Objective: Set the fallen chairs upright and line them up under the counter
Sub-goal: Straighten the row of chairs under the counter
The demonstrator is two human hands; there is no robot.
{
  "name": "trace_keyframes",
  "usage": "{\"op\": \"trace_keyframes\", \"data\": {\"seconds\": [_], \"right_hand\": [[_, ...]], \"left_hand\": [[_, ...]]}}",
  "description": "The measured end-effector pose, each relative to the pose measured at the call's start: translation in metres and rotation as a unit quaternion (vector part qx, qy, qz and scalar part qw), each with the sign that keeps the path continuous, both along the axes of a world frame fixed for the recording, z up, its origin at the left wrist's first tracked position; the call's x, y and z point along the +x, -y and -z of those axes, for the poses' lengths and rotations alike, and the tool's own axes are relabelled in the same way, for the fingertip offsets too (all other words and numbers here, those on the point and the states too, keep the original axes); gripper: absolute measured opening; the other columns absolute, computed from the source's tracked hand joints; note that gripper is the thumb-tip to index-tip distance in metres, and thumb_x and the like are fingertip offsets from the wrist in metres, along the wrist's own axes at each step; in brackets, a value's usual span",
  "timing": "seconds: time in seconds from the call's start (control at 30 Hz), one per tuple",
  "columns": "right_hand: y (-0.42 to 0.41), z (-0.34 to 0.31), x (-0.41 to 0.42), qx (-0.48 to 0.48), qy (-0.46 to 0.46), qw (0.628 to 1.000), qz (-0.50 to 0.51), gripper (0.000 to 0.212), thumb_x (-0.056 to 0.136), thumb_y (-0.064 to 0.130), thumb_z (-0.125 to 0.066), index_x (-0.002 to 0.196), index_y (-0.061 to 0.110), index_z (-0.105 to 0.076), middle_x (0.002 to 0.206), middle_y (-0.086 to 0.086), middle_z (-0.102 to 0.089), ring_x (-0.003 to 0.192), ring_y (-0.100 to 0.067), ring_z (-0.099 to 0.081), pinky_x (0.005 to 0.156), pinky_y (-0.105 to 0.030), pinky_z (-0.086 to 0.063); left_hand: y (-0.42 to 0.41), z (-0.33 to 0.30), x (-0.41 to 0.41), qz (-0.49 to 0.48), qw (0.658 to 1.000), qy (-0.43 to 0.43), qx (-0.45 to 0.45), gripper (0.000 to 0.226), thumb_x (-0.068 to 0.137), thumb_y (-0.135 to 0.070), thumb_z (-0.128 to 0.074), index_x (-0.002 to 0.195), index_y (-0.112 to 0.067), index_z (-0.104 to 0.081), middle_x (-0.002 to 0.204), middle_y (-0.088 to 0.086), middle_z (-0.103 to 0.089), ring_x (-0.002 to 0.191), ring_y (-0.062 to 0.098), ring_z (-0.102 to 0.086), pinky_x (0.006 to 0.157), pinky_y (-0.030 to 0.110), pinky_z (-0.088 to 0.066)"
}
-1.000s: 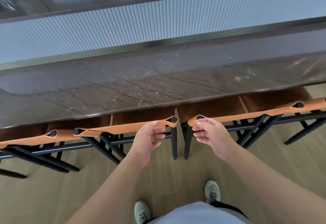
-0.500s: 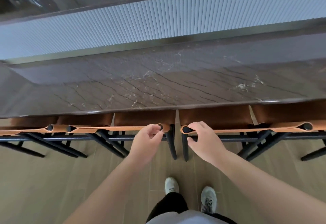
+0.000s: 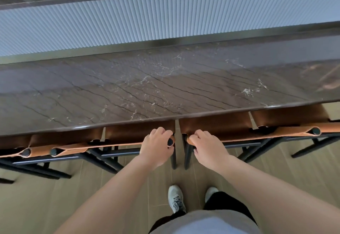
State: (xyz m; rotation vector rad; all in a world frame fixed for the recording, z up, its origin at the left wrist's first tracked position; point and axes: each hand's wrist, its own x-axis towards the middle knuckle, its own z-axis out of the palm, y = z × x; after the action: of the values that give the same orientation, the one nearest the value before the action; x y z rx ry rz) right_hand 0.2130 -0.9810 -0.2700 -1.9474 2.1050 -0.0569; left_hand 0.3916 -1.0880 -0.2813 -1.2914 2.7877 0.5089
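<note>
Two upright chairs with tan leather backs and black frames stand side by side, their seats tucked beneath the dark marble counter. My left hand is closed over the right end of the left chair's backrest. My right hand grips the left end of the right chair's backrest. A narrow gap separates the two chairs between my hands. Another chair's backrest shows at the far left edge, also under the counter.
A white ribbed panel rises behind the counter. Pale wood floor lies under the chairs, whose black legs splay outward. My feet in grey shoes stand just behind the gap between the chairs.
Both hands have gone from hovering with fingers apart to gripping the backrest ends. The chairs sit farther beneath the counter, and I have stepped closer.
</note>
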Motion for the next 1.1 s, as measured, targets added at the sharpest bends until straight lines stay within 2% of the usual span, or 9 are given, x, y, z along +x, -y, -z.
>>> {"op": "trace_keyframes", "data": {"seconds": [0.17,0.33,0.5,0.7,1.1], "right_hand": [[0.008,0.004,0.006,0.034,-0.067,0.997,-0.02,0.045,0.086,0.007,-0.061,0.129,0.015,-0.05,0.123,-0.009,-0.05,0.109,-0.028,-0.05,0.081,-0.037,-0.045],[0.018,0.002,0.006,0.063,-0.102,0.992,-0.026,0.042,0.088,0.005,-0.057,0.128,0.013,-0.046,0.119,-0.013,-0.049,0.101,-0.031,-0.052,0.073,-0.037,-0.044],[0.025,0.001,0.001,0.088,-0.079,0.992,-0.054,0.043,0.083,0.003,-0.064,0.121,0.012,-0.047,0.115,-0.011,-0.049,0.096,-0.029,-0.053,0.061,-0.034,-0.034],[0.029,0.003,-0.001,0.079,-0.066,0.994,-0.049,0.04,0.08,0.005,-0.066,0.115,0.013,-0.049,0.11,-0.008,-0.05,0.091,-0.027,-0.053,0.059,-0.033,-0.035],[0.032,0.005,0.001,0.036,-0.059,0.996,-0.052,0.038,0.077,0.005,-0.069,0.11,0.014,-0.052,0.105,-0.007,-0.051,0.088,-0.024,-0.053,0.057,-0.031,-0.036]], "left_hand": [[0.009,0.011,-0.002,0.039,0.999,0.037,-0.01,0.029,0.087,-0.03,-0.06,0.114,-0.027,-0.052,0.108,-0.002,-0.053,0.099,0.024,-0.053,0.071,0.033,-0.043],[0.015,0.013,-0.009,0.065,0.996,0.066,-0.015,0.032,0.088,-0.038,-0.06,0.116,-0.028,-0.049,0.108,-0.001,-0.051,0.098,0.025,-0.052,0.065,0.033,-0.038],[0.021,0.017,-0.005,0.073,0.995,0.063,-0.003,0.033,0.085,-0.044,-0.06,0.113,-0.03,-0.049,0.105,-0.003,-0.05,0.096,0.022,-0.052,0.061,0.032,-0.034],[0.026,0.016,-0.004,0.069,0.996,0.056,0.013,0.028,0.081,-0.046,-0.06,0.101,-0.03,-0.047,0.09,-0.009,-0.035,0.092,0.022,-0.053,0.059,0.032,-0.032],[0.021,0.011,-0.003,0.053,0.997,0.054,-0.006,0.031,0.086,-0.049,-0.061,0.107,-0.029,-0.05,0.092,-0.01,-0.039,0.091,0.018,-0.051,0.063,0.031,-0.037]]}}
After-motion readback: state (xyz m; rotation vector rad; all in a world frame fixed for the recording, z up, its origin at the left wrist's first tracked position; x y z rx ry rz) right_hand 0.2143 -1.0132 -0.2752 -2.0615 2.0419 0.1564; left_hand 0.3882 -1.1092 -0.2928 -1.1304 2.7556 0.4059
